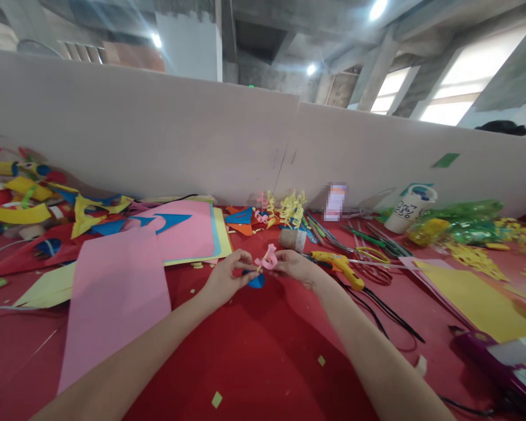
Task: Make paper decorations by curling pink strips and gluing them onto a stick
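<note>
A small pink curled paper strip (270, 257) with a pale yellow bit at its lower left is held between my two hands over the red table. My left hand (228, 278) pinches it near the yellow end, thumb and forefinger together. From the other side, the fingertips of my right hand (297, 268) are closed on the pink curl. A blue paper piece (256, 280) shows just under my left fingertips; whether it is touched or lies on the table I cannot tell. Behind my hands stands a roll of twine (288, 238).
Pink paper sheets (118, 292) lie at left. Yellow paper curls (293, 209) stand at the back near scissors (368, 252). A yellow glue gun (339, 266) with its black cord lies beside my right forearm. A purple device (493, 362) sits at lower right, a white cup (405, 210) farther back.
</note>
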Available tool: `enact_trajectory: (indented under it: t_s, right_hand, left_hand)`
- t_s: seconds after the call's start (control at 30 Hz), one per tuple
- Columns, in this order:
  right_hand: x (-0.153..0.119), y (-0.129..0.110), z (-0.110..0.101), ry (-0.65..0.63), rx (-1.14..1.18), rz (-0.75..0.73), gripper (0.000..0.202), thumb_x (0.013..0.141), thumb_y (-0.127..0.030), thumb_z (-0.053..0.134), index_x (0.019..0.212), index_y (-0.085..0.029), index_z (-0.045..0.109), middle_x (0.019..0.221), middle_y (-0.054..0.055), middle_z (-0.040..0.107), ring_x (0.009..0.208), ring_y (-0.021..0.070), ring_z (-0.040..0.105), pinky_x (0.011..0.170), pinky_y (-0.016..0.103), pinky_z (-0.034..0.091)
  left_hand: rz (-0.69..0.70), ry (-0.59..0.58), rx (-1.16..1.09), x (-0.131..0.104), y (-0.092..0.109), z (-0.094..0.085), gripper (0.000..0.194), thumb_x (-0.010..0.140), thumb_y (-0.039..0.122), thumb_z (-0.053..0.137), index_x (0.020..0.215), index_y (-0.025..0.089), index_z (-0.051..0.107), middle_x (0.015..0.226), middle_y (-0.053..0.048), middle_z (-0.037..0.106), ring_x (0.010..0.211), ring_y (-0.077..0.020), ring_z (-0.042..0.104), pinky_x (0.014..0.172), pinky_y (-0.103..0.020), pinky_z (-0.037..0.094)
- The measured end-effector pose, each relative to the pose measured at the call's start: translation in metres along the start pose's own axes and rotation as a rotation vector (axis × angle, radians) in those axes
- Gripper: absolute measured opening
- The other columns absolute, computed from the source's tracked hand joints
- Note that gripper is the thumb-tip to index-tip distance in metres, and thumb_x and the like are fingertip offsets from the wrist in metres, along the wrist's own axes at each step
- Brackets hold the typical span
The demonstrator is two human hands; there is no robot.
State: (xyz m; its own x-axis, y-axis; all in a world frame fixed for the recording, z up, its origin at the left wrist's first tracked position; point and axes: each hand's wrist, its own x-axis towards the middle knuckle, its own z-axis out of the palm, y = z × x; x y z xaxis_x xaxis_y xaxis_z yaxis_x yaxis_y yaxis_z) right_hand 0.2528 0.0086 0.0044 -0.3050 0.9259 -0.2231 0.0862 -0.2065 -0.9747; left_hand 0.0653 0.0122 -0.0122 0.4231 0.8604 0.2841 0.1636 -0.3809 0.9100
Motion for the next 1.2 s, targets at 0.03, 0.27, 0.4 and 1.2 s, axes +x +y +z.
enact_trajectory:
  t_s: [0.03, 0.27, 0.4, 1.2]
  right_hand:
    - [0.001, 0.001, -0.001, -0.011, -0.007, -0.016, 0.026, 0.051, -0.031, 0.073, 0.069, -0.015, 0.063, 0.064, 0.0, 0.062, 0.061, 0.0093, 0.053, 0.062, 0.022, 0.039]
    - [0.009, 0.007, -0.001, 0.202, -0.369, -0.273, 0.022, 0.061, -0.033, 0.068, 0.072, -0.014, 0.068, 0.075, 0.005, 0.066, 0.072, 0.017, 0.058, 0.071, 0.031, 0.043]
    - [0.008, 0.006, 0.001, 0.165, -0.46, -0.34, 0.021, 0.066, -0.032, 0.065, 0.077, -0.014, 0.069, 0.083, 0.006, 0.067, 0.082, 0.0193, 0.059, 0.078, 0.031, 0.043]
    - [0.003, 0.003, 0.015, -0.001, -0.037, -0.065, 0.04, 0.059, -0.041, 0.073, 0.084, -0.011, 0.068, 0.079, 0.005, 0.068, 0.072, 0.0133, 0.06, 0.073, 0.027, 0.043]
  left_hand:
    - [-0.02, 0.002, -0.016, 0.001, -0.002, -0.001, 0.025, 0.068, 0.026, 0.067, 0.083, 0.02, 0.048, 0.082, 0.0, 0.063, 0.084, -0.0201, 0.066, 0.075, -0.032, 0.051]
    - [-0.098, 0.052, -0.107, 0.006, -0.014, -0.004, 0.032, 0.062, 0.031, 0.071, 0.083, 0.019, 0.05, 0.078, -0.002, 0.066, 0.079, -0.0188, 0.066, 0.075, -0.032, 0.051]
    - [-0.128, 0.047, -0.082, 0.007, -0.015, -0.006, 0.036, 0.062, 0.029, 0.072, 0.086, 0.019, 0.049, 0.071, -0.001, 0.067, 0.076, -0.0175, 0.066, 0.074, -0.031, 0.05]
    - [-0.231, -0.064, -0.246, 0.007, -0.019, -0.007, 0.024, 0.059, 0.031, 0.074, 0.074, 0.015, 0.066, 0.073, -0.005, 0.072, 0.076, -0.0208, 0.067, 0.076, -0.034, 0.051]
